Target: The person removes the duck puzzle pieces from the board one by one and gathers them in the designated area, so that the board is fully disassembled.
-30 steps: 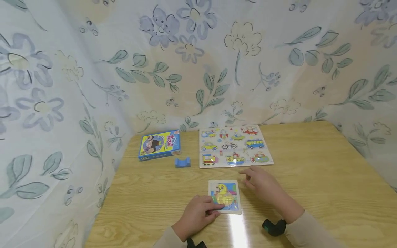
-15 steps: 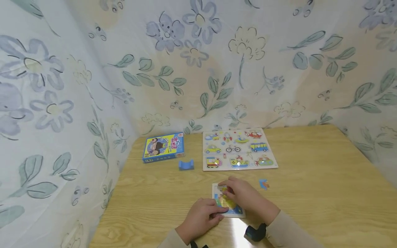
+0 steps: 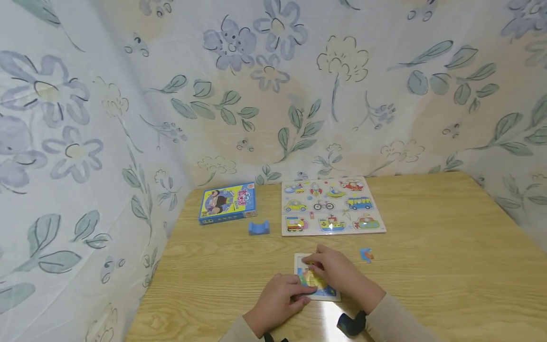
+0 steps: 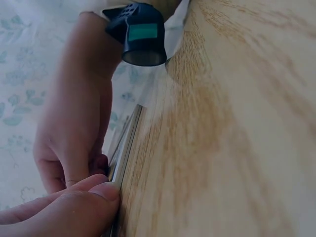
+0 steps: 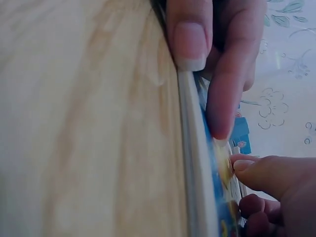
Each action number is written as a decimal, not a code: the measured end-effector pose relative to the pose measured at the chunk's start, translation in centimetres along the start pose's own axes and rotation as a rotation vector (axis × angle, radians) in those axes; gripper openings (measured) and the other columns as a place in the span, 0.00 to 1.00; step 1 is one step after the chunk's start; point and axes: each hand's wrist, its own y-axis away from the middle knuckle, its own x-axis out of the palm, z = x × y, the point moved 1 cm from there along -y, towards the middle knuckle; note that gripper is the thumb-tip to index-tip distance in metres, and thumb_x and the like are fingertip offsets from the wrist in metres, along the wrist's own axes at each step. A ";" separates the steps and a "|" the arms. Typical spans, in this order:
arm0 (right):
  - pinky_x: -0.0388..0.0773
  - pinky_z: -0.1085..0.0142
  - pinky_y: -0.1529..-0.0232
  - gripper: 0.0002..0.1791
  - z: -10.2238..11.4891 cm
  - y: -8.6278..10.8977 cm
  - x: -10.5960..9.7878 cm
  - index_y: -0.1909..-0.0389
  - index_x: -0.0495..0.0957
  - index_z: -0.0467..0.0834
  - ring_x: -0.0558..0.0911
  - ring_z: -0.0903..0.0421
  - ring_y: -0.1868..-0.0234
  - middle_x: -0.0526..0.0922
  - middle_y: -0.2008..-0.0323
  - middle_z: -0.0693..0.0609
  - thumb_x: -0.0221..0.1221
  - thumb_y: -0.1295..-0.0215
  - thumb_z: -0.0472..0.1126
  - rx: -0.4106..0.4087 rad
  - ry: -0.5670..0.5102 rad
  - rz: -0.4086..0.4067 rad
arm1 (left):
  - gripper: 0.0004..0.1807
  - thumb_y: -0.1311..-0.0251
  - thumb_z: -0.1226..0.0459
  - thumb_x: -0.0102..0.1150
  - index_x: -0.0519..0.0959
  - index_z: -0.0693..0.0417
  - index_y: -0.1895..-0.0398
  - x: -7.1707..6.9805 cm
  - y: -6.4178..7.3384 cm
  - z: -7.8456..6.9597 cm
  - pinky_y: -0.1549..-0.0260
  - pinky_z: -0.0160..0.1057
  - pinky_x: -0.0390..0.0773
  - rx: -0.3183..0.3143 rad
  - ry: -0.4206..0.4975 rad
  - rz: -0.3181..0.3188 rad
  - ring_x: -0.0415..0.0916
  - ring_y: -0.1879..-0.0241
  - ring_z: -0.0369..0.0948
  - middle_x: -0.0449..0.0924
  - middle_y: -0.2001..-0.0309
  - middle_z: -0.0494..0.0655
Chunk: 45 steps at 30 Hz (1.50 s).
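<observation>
A small square jigsaw puzzle (image 3: 326,292) with a yellow duck picture lies in its pale frame on the table, near the front. My left hand (image 3: 282,297) grips its lower left: the index finger (image 3: 308,289) lies across the pieces and the thumb (image 5: 190,42) is at the frame's edge. Over the upper part of the puzzle bends my right hand (image 3: 337,270), its thumb and index finger pinching at a piece that they mostly cover. A loose blue and orange puzzle piece (image 3: 366,255) lies on the table to the right of the puzzle.
Behind, a large pegboard puzzle (image 3: 334,206) of vehicles lies flat near the floral backdrop (image 3: 295,95). To its left are a blue and yellow box (image 3: 228,202) and a small blue curved block (image 3: 259,228). Dark wrist devices (image 3: 352,324) hang near the table (image 3: 448,266).
My right hand has moved left from beside the puzzle onto its upper part, uncovering the loose piece on the right. The left hand keeps its hold. The head view has shifted slightly.
</observation>
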 end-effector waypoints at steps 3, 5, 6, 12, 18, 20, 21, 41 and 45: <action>0.68 0.69 0.71 0.11 -0.3 0.1 0.3 0.49 0.89 0.46 0.67 0.65 0.72 0.67 0.69 0.60 0.67 0.29 0.37 -0.007 -0.014 -0.024 | 0.14 0.31 0.57 0.70 0.89 0.37 0.44 0.1 0.0 0.0 0.69 0.25 0.59 -0.002 -0.002 0.003 0.59 0.71 0.22 0.70 0.72 0.25; 0.69 0.69 0.71 0.10 -0.5 0.1 0.4 0.51 0.89 0.46 0.68 0.66 0.72 0.67 0.68 0.60 0.67 0.30 0.36 -0.018 -0.020 -0.040 | 0.14 0.31 0.56 0.69 0.89 0.36 0.44 0.1 0.0 0.0 0.69 0.25 0.59 -0.005 -0.005 0.006 0.59 0.71 0.22 0.69 0.72 0.25; 0.69 0.69 0.71 0.09 -0.5 0.1 0.5 0.51 0.89 0.47 0.68 0.66 0.72 0.67 0.67 0.60 0.68 0.30 0.37 -0.023 -0.016 -0.049 | 0.14 0.31 0.56 0.69 0.89 0.36 0.44 0.2 0.0 0.0 0.69 0.25 0.59 -0.005 -0.009 0.008 0.59 0.71 0.22 0.69 0.72 0.25; 0.69 0.69 0.73 0.08 -0.5 0.0 1.0 0.55 0.84 0.52 0.68 0.67 0.73 0.71 0.56 0.56 0.71 0.32 0.42 -0.028 0.000 -0.094 | 0.14 0.31 0.56 0.70 0.89 0.37 0.44 0.2 0.0 0.0 0.69 0.25 0.58 0.002 -0.017 0.001 0.59 0.72 0.22 0.68 0.72 0.25; 0.71 0.69 0.71 0.10 -0.6 0.1 1.0 0.55 0.83 0.54 0.69 0.66 0.72 0.72 0.49 0.54 0.72 0.33 0.43 -0.029 -0.028 -0.104 | 0.15 0.30 0.57 0.68 0.88 0.38 0.43 -0.2 -0.1 -0.1 0.69 0.26 0.58 -0.013 0.003 0.015 0.57 0.73 0.22 0.68 0.73 0.26; 0.71 0.68 0.70 0.10 -0.7 0.1 1.0 0.54 0.83 0.54 0.69 0.66 0.72 0.72 0.49 0.55 0.71 0.33 0.43 -0.033 -0.028 -0.103 | 0.15 0.29 0.57 0.67 0.88 0.37 0.42 -0.3 -0.1 -0.2 0.69 0.26 0.58 -0.023 0.005 0.025 0.57 0.73 0.22 0.68 0.72 0.25; 0.71 0.68 0.70 0.10 -0.8 0.1 1.0 0.54 0.83 0.54 0.70 0.65 0.71 0.73 0.50 0.56 0.71 0.33 0.43 -0.038 -0.027 -0.104 | 0.15 0.29 0.56 0.67 0.88 0.37 0.42 -0.3 -0.1 -0.3 0.69 0.26 0.57 -0.027 0.006 0.030 0.57 0.73 0.22 0.68 0.72 0.25; 0.73 0.68 0.69 0.13 -2.1 0.1 -0.2 0.45 0.80 0.48 0.70 0.63 0.69 0.73 0.56 0.60 0.67 0.28 0.39 0.009 -0.216 -0.221 | 0.15 0.30 0.56 0.69 0.88 0.37 0.43 -0.3 0.1 -0.2 0.69 0.25 0.59 -0.011 -0.005 0.005 0.58 0.73 0.21 0.68 0.72 0.25; 0.78 0.63 0.61 0.14 -2.1 0.6 -2.1 0.48 0.82 0.47 0.75 0.61 0.60 0.76 0.55 0.60 0.71 0.33 0.37 -0.071 -0.096 -0.332 | 0.15 0.30 0.55 0.68 0.88 0.37 0.42 -0.2 0.2 -0.1 0.68 0.25 0.59 0.009 -0.026 -0.006 0.59 0.73 0.21 0.69 0.72 0.24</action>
